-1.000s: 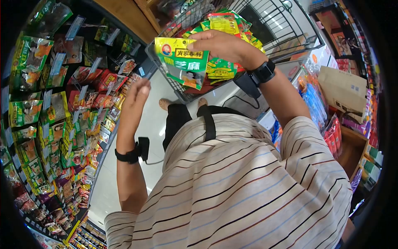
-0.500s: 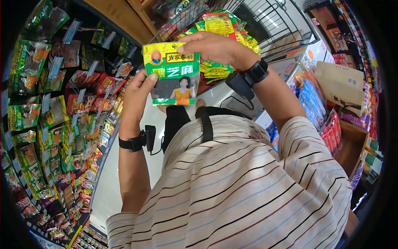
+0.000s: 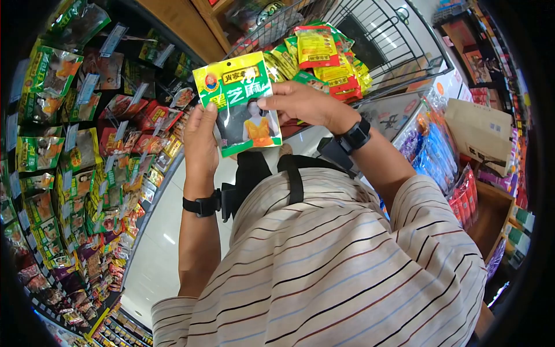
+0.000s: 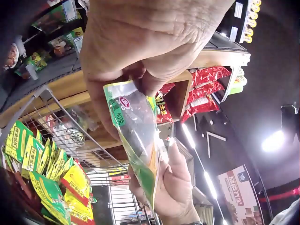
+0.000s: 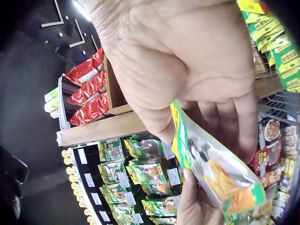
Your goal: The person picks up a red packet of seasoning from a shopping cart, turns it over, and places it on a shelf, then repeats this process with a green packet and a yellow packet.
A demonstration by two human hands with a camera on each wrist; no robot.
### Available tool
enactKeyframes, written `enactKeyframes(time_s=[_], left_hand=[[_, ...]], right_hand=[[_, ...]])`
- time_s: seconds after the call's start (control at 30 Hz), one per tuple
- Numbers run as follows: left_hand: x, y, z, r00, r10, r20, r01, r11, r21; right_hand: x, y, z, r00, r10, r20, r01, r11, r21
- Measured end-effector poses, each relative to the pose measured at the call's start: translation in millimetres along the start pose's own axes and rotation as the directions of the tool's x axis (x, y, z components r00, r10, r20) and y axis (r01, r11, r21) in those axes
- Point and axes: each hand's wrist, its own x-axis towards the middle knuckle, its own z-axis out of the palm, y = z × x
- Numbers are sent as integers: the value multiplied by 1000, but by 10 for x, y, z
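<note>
A bag of black sesame [image 3: 231, 124], green and yellow with a clear window and a printed woman in orange, is held up between both hands in the head view. My left hand [image 3: 200, 147] pinches its left edge, thumb on the front. On the opposite edge, my right hand [image 3: 312, 107] grips it with the thumb over the window. The left wrist view shows the bag [image 4: 136, 124] edge-on between the left hand [image 4: 145, 37] above and the right hand [image 4: 171, 192] below. Fingers behind the bag [image 5: 211, 164] show in the right wrist view.
A wire shopping cart [image 3: 425, 40] ahead holds several green, yellow and red packets [image 3: 317, 46]. Hanging packets fill the shelf rack [image 3: 81, 185] on the left. To the right are blue and red plastic packs [image 3: 433, 153] and a brown cardboard piece [image 3: 480, 130].
The left hand came up from beside the shelf and took the bag's left edge. The right hand shifted from the top edge down to the right side. The bag moved left, away from over the cart.
</note>
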Motion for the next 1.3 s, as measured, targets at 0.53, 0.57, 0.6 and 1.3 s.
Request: enactKeyframes(time_s=[0.53,0.57,0.6,1.3], left_hand=[[-118,33,18,996,-69,-54,73,996,59],[-128,26,6,996,-79,-34,81,995,52],[-132,16,-12,996,-88,-14,88,995,46],[-50,38,256,948,300,102,-284,663,692]], right_hand=[[42,7,-18,1000,12,-22,-10,998,66],[31,-5,-7,1000,13,-25,-12,998,62],[28,-2,-3,999,8,-35,-5,998,67],[145,59,183,963,-220,-155,230,972,48]])
